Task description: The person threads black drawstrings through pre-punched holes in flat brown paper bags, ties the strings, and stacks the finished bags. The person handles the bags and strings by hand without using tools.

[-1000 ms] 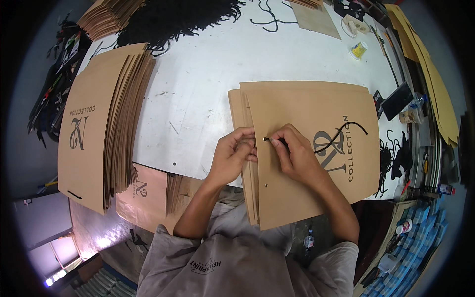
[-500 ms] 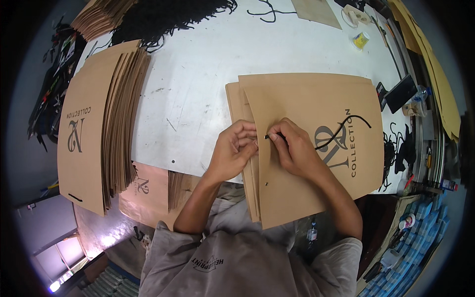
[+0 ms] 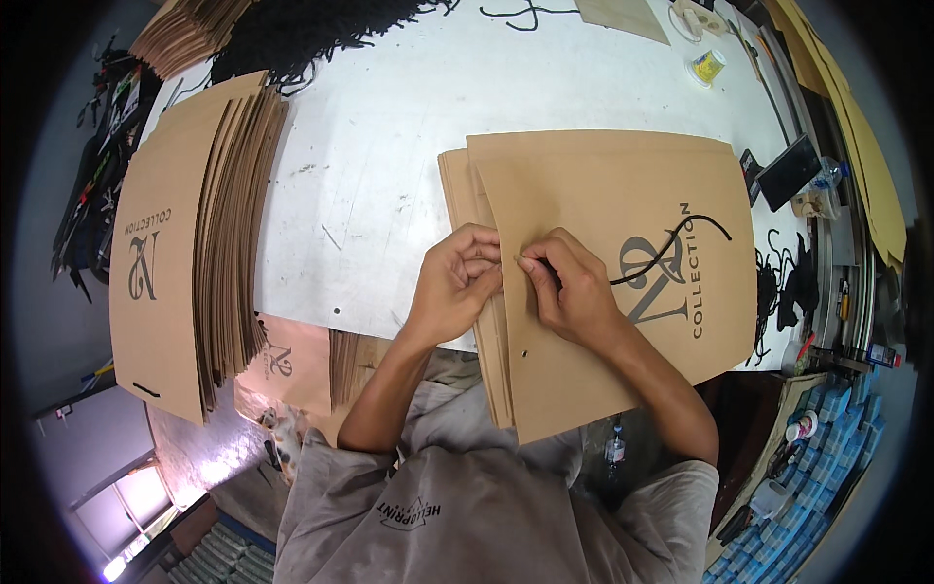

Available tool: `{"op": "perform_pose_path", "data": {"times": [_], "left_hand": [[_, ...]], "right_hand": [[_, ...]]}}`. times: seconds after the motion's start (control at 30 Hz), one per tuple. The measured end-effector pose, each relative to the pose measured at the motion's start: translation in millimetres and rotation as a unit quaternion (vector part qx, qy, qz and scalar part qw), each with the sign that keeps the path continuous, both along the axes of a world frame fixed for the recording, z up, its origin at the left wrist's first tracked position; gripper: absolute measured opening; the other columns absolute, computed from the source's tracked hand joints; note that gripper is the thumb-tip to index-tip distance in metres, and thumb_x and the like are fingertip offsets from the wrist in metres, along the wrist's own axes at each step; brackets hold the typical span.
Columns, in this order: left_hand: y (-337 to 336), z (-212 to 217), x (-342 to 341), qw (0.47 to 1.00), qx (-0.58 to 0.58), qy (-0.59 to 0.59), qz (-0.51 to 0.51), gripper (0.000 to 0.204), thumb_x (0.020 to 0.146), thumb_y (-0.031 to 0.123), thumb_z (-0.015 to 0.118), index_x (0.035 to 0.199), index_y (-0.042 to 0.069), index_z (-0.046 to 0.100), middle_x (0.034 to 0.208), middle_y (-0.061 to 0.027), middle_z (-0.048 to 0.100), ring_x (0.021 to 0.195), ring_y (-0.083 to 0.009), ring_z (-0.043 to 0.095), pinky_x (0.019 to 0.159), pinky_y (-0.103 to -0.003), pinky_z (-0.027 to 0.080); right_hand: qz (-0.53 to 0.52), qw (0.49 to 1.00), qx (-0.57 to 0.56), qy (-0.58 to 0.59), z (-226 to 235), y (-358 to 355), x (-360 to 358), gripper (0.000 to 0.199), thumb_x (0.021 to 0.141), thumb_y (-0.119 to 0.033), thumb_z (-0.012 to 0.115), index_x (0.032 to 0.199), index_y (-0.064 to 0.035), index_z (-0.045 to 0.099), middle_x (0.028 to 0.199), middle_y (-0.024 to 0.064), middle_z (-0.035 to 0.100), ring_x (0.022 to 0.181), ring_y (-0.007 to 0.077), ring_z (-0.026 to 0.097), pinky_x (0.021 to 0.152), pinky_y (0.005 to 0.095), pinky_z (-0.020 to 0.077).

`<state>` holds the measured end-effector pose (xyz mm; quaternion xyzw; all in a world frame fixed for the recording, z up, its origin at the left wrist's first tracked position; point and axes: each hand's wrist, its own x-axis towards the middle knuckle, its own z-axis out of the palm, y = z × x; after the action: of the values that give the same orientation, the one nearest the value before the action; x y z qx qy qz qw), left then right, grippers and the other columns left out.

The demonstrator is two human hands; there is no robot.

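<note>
Brown kraft paper bag (image 3: 623,263) is lying flat on the white table (image 3: 379,175), printed side up, sitting on top of a few more flat bags whose edges are showing at its left. From the head camera, the person's left hand (image 3: 457,282) is curling over the bag's left edge, fingers bent and pinching the paper there. The right hand (image 3: 574,287) is resting on the bag just beside the left, thumb and forefinger closing on the end of a black cord (image 3: 671,248) close to the edge; the cord is trailing off to the right in a loose curve across the printed lettering. A small punched hole (image 3: 523,354) is showing lower down along the same edge. Off to the left, well apart from the hands, a tall stack of flat bags (image 3: 195,243) is fanning out over the table edge. A heap of black cords (image 3: 311,29) is lying at the far side of the table.
</note>
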<state>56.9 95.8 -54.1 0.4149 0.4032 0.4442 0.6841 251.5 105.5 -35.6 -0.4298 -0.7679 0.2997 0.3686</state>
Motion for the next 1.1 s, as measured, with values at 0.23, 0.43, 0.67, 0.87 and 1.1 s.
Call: {"op": "perform_pose_path", "data": {"times": [0.23, 0.43, 0.67, 0.87, 1.1], "left_hand": [[-4.0, -2.3, 3.6, 0.998, 0.016, 0.054, 0.042, 0.030, 0.089, -0.009, 0.064, 0.118, -0.006, 0.061, 0.103, -0.0104, 0.069, 0.089, -0.0114, 0.069, 0.079, -0.024, 0.057], [-22.4, 14.6, -19.1, 0.984, 0.012, 0.149, 0.096, 0.030, 0.085, -0.007, 0.070, 0.114, -0.009, 0.066, 0.099, -0.0099, 0.071, 0.086, -0.0114, 0.070, 0.077, -0.024, 0.058], [-40.3, 30.9, -21.6, 0.959, 0.124, 0.237, 0.092, 0.019, 0.085, -0.007, 0.074, 0.103, -0.007, 0.068, 0.092, -0.0079, 0.071, 0.085, -0.0133, 0.069, 0.080, -0.028, 0.058], [-47.2, 25.2, -26.2, 0.968, 0.131, 0.194, 0.086, 0.033, 0.088, 0.001, 0.074, 0.119, -0.004, 0.064, 0.091, -0.0082, 0.070, 0.082, -0.0124, 0.067, 0.074, -0.026, 0.058], [-34.9, 35.3, -14.9, 0.994, -0.079, 0.007, -0.072, 0.072, 0.108, 0.053, 0.041, 0.162, 0.007, 0.027, 0.095, -0.0096, 0.068, 0.080, -0.0162, 0.071, 0.069, -0.028, 0.061]], "right_hand": [[-0.023, 0.997, -0.070, 0.031, 6.5, -1.0, 3.9, 0.010, 0.093, -0.002, 0.069, 0.101, 0.0017, 0.065, 0.088, 0.0139, 0.064, 0.075, 0.0272, 0.064, 0.068, 0.0370, 0.0520], [0.006, 0.996, -0.083, 0.017, 17.9, -8.2, 1.8, 0.023, 0.090, -0.011, 0.076, 0.112, -0.0046, 0.072, 0.108, 0.0121, 0.061, 0.096, 0.0266, 0.063, 0.078, 0.0353, 0.0528], [-0.002, 0.998, -0.065, -0.005, 16.2, -20.1, -14.4, 0.020, 0.084, -0.015, 0.080, 0.103, -0.0099, 0.079, 0.114, 0.0108, 0.058, 0.111, 0.0276, 0.056, 0.095, 0.0418, 0.0422], [0.012, 0.999, -0.003, -0.053, 6.4, -19.2, -18.2, 0.018, 0.083, -0.013, 0.077, 0.101, -0.0121, 0.080, 0.112, 0.0079, 0.059, 0.108, 0.0240, 0.056, 0.096, 0.0435, 0.0337], [0.006, 0.996, 0.078, -0.053, 15.3, -23.9, -14.9, 0.018, 0.077, -0.008, 0.077, 0.094, -0.0105, 0.077, 0.110, 0.0083, 0.061, 0.108, 0.0267, 0.056, 0.095, 0.0424, 0.0369]]}}
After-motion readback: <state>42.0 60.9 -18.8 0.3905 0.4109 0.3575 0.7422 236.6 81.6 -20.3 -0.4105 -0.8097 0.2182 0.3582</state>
